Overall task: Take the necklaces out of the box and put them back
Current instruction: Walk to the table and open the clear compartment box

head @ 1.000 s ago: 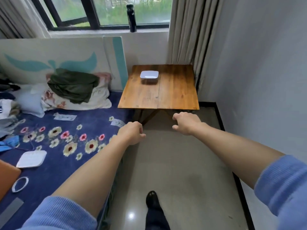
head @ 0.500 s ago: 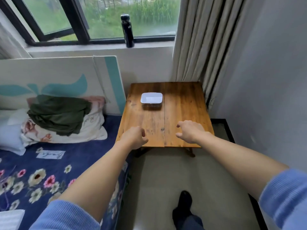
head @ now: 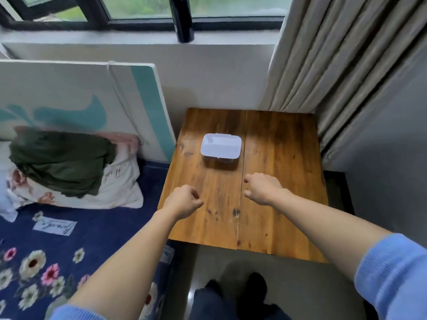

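A small clear box with a white lid (head: 220, 147) sits closed on the wooden table (head: 282, 181), toward its far middle. No necklace shows; the lid hides the inside. My left hand (head: 183, 200) hovers over the table's near left part, fingers loosely curled, holding nothing. My right hand (head: 262, 188) is a little nearer the box, just below its front edge, fingers also curled and empty. Neither hand touches the box.
A bed with a navy floral cover (head: 46, 250) lies to the left, with a pillow and green cloth (head: 62, 162). A white and teal board (head: 92, 98) leans on the wall. Curtains (head: 335, 65) hang at right. A black bottle (head: 183, 19) stands on the windowsill.
I have walked up to the table; it and the box now look much closer. Both hands moved forward from over the floor to over the tabletop, toward the box.
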{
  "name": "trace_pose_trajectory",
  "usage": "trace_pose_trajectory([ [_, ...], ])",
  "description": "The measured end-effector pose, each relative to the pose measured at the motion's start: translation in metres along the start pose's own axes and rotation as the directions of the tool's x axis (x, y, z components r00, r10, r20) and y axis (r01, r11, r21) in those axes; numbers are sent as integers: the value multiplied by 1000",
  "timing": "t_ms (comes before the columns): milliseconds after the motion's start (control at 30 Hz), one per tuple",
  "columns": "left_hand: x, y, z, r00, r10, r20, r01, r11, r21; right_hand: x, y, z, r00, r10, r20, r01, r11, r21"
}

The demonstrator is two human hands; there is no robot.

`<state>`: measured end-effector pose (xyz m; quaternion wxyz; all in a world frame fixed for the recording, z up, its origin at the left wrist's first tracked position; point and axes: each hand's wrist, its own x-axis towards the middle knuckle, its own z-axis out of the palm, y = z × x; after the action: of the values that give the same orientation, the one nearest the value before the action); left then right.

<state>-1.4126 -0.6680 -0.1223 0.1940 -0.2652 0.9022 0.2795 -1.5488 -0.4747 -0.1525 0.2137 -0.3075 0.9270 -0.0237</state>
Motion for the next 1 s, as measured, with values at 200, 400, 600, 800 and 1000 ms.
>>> trace_pose_trajectory([
  [200,101,-23,-11,996,-69,56,75,990,-116,88,1,9,998,29,50,-28,1000,-9],
  [400,214,-40,-17,993,-87,79,100,976,-192,177,-5,21,995,80,65,-78,996,-36],
  [600,295,-40,-14,983,-153,104,180,921,-346,251,-12,42,998,52,23,-48,989,-140],
  [800,325,-41,2,962,-128,240,237,828,-508,270,-7,69,993,109,42,-104,989,-103],
  [1000,330,-36,6,939,-197,281,328,753,-571,269,5,68,999,46,1,-46,998,-43],
])
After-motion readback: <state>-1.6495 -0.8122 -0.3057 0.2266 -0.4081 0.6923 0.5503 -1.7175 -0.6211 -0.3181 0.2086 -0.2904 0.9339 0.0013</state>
